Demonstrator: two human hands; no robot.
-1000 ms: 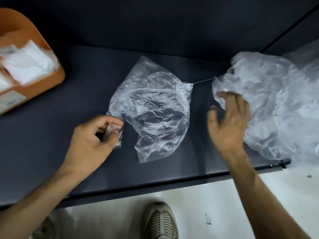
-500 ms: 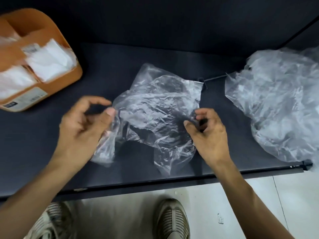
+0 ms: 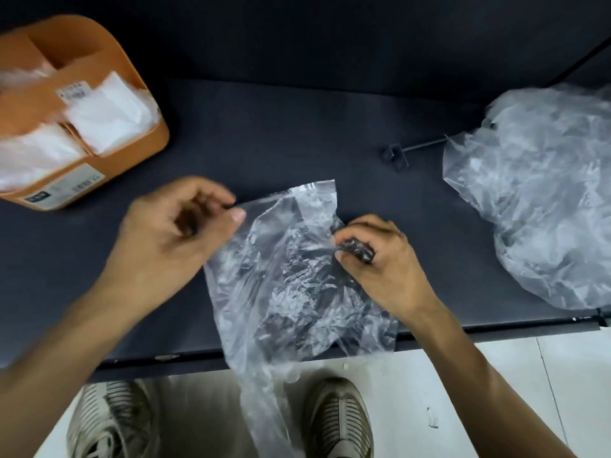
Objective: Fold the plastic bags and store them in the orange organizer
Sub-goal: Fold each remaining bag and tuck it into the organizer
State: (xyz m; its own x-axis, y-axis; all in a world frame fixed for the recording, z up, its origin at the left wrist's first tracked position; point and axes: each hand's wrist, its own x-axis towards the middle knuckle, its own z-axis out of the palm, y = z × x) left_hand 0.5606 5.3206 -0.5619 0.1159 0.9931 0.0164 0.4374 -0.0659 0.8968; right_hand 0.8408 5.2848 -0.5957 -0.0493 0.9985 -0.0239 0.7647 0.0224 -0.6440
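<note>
Dark grey table (image 3: pixel 297 133) runs under both my hands, pale floor below its near edge, my two grey shoes (image 3: pixel 337 421) visible there. Left hand (image 3: pixel 175 233): fingers curled, thumb and forefinger pinching the upper left edge of a clear plastic bag (image 3: pixel 281 285). Right hand (image 3: pixel 380 259): fingers curled, gripping a bunched fold of the same bag at its right side. Bag is crumpled, lifted at the top between the two hands; its lower part hangs over the near table edge toward the floor. Orange organizer (image 3: pixel 145 140) sits at the far left of the table, well apart from the bag, with folded white bags (image 3: pixel 105 114) standing in its compartments. Pile of loose clear bags (image 3: pixel 542 200) lies at the right end of the table, apart from my right hand. Small black metal rod with bracket (image 3: pixel 396 157) rests on the table, its far end touching the pile.
</note>
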